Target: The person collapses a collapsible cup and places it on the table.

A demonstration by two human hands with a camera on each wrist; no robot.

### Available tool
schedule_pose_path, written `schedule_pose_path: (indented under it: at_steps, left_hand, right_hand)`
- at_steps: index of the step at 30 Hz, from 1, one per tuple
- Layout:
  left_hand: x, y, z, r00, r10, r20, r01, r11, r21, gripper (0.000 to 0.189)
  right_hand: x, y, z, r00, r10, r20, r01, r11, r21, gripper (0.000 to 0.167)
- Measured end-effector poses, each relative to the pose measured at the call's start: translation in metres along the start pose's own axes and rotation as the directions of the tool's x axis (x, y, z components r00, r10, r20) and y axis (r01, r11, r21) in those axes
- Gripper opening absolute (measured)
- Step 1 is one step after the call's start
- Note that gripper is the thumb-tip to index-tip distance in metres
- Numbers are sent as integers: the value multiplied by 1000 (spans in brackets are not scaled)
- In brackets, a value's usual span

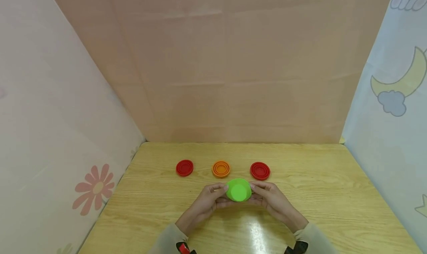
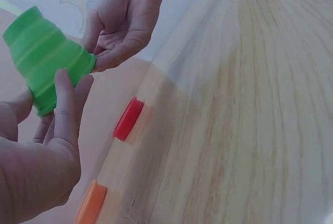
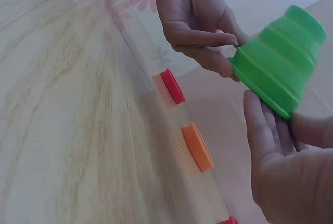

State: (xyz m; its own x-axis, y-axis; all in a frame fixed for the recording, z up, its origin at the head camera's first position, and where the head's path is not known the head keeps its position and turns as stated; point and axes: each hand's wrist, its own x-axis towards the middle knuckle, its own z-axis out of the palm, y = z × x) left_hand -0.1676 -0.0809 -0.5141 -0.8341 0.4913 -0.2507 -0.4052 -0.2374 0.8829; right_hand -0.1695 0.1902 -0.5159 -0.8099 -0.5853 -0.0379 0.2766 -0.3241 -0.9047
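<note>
A bright green collapsible cup (image 1: 239, 190), pulled out to full height with stepped rings down its side, is held up over the table between both hands. My left hand (image 1: 207, 201) pinches the wide rim on the left, thumb on one side and fingers on the other. On the opposite side my right hand (image 1: 274, 203) pinches the same rim in a like way. Both wrist views show the green cup (image 2: 47, 52) with its narrow end pointing away from the table and its wide rim at the fingertips (image 3: 250, 99).
Beyond the hands, a row of flattened collapsible cups lies on the wooden table (image 1: 333, 194): a red one (image 1: 184, 167) at left, an orange one (image 1: 221, 169) in the middle, another red one (image 1: 260, 171) at right. A brown backdrop (image 1: 227, 69) and printed side walls enclose the table.
</note>
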Motion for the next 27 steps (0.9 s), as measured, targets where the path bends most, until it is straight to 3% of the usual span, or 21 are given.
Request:
schedule_pose_path:
  at_steps: [5,11,18,27]
  left_hand:
    - [-1,1,-1,999,-46,21,45,999,27,46]
    - [2,2,-2,994,-73,87,70,997,39,52]
    - [3,-2,-1,998,-50,42,50,998,-22,43]
    - [5,-8,2,998,-50,-23,47,993,-111,38]
  right_hand:
    - [2,4,3,999,38,-38,-36,998,59,29]
    - [2,5,2,997,64,-45,-59,993,99,28]
    - [1,7,0,996,82,-21,-78,984,159,32]
    - [-1,8,-1,996,87,-36,-81,988,132,29]
